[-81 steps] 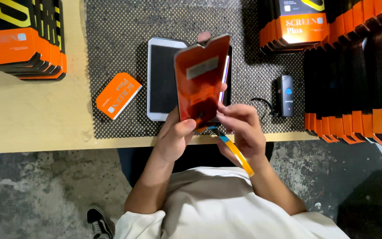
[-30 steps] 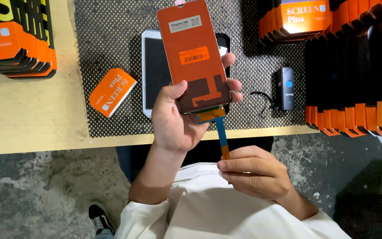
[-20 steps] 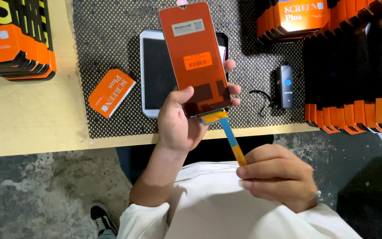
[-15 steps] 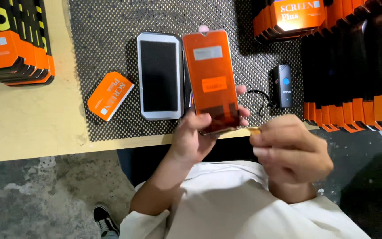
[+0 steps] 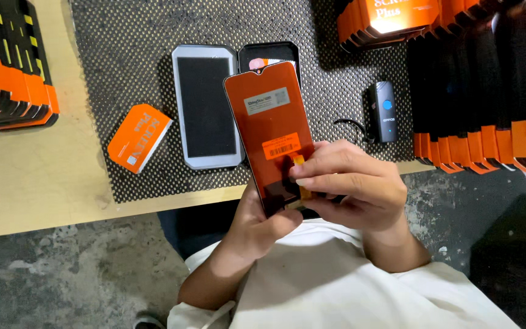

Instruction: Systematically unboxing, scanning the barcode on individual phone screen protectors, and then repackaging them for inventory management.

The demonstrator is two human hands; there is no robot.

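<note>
Far left, a stack of orange-and-black boxes [image 5: 7, 79] sits on the bench [image 5: 44, 183]. On the dotted mat [image 5: 129, 55], a small orange box [image 5: 139, 137] lies tilted, and just right of it a white phone [image 5: 207, 105] lies flat, screen up. Beside that, a black phone [image 5: 268, 56] peeks out, mostly hidden behind the orange panel [image 5: 270, 131].

The panel stands up over the near edge of the bench, orange back facing the camera. The left hand [image 5: 257, 222] cups its near end from below, thumb wrapped onto the face. The right hand [image 5: 351, 186] comes in from the right, fingers pressed together, pinching the yellow ribbon [image 5: 300, 176] against the panel's lower part.

Right again, a black scanner [image 5: 383, 111] lies on the mat with its cord, and beyond it rows of boxes [image 5: 482, 85] fill the far right.
</note>
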